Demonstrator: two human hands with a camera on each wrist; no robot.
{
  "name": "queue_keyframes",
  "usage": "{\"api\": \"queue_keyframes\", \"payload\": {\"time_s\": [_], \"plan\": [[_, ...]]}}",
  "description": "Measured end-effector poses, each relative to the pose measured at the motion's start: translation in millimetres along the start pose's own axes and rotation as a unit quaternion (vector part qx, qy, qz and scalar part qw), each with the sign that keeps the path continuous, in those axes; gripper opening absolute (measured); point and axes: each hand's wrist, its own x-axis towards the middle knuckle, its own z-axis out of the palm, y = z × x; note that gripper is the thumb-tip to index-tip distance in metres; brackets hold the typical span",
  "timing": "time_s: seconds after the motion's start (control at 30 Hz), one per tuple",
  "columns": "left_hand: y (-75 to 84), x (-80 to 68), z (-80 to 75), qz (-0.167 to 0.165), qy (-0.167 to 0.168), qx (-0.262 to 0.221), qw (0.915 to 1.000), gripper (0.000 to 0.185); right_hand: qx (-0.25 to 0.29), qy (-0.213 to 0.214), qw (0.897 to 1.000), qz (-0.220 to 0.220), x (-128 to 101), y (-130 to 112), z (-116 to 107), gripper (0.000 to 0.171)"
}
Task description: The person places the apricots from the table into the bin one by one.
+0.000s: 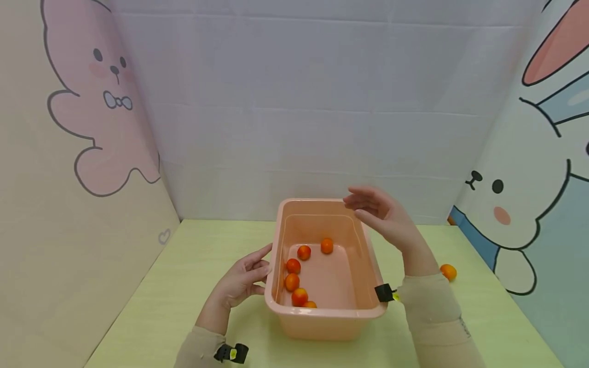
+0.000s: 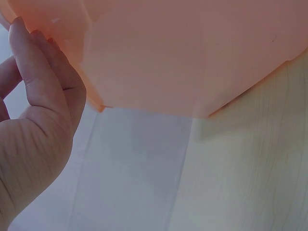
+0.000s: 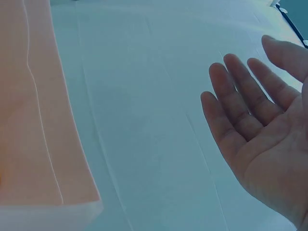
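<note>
A pink plastic tub (image 1: 322, 326) stands in the middle of the table. Several small round orange-red fruits (image 1: 299, 297) lie inside it, mostly along its left side; their exact kind is unclear. My left hand (image 1: 240, 281) is at the tub's left side, fingers extended and touching the outer wall just below the rim. The left wrist view shows that hand (image 2: 45, 96) against the pink wall. Above the far right rim, my right hand (image 1: 379, 212) hovers with fingers loosely extended. Nothing is in its palm, as the right wrist view of the hand (image 3: 260, 120) shows.
One orange fruit (image 1: 448, 272) lies on the pale yellow table (image 1: 207, 255) to the right, beside the right forearm. A white cloth wall (image 1: 299, 102) closes off the back. Printed panels with a bear (image 1: 110, 128) and a rabbit (image 1: 520, 168) flank the table.
</note>
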Motion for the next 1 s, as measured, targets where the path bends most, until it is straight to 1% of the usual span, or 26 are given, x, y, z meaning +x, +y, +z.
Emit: {"api": "queue_keyframes", "payload": {"time_s": [0.13,0.27,0.33,0.43,0.6,0.73,0.87,1.0], "plan": [[-0.6,0.3,-0.4,-0.001,-0.001,0.0,1.0,0.066,-0.008,0.025,1.0,-0.004,-18.8,1.5,-10.2,0.043],[-0.5,0.2,-0.5,0.003,-0.004,0.0,1.0,0.066,-0.019,0.043,0.999,-0.002,-36.0,8.6,-17.9,0.044],[-0.5,0.1,-0.6,0.004,-0.005,-0.001,1.0,0.066,-0.028,0.051,0.998,0.006,-45.3,14.8,-19.7,0.043],[-0.6,0.0,-0.6,0.005,-0.006,-0.002,1.0,0.066,-0.048,0.063,0.996,0.031,-60.4,25.7,-19.6,0.043],[-0.6,-0.3,-0.4,0.005,-0.008,-0.003,0.9999,0.067,-0.089,0.092,0.989,0.077,-84.7,44.8,-15.0,0.045],[-0.6,0.1,-0.2,0.003,-0.009,-0.006,0.9999,0.068,-0.109,0.116,0.981,0.108,-103.6,59.1,-10.7,0.047],[-1.0,0.6,-0.5,0.0,-0.006,-0.002,1.0,0.068,-0.121,0.141,0.975,0.126,-123.2,71.6,-8.4,0.047],[-1.2,0.9,-1.0,-0.002,-0.003,0.003,1.0,0.068,-0.129,0.174,0.967,0.136,-140.8,83.7,-7.6,0.047]]}}
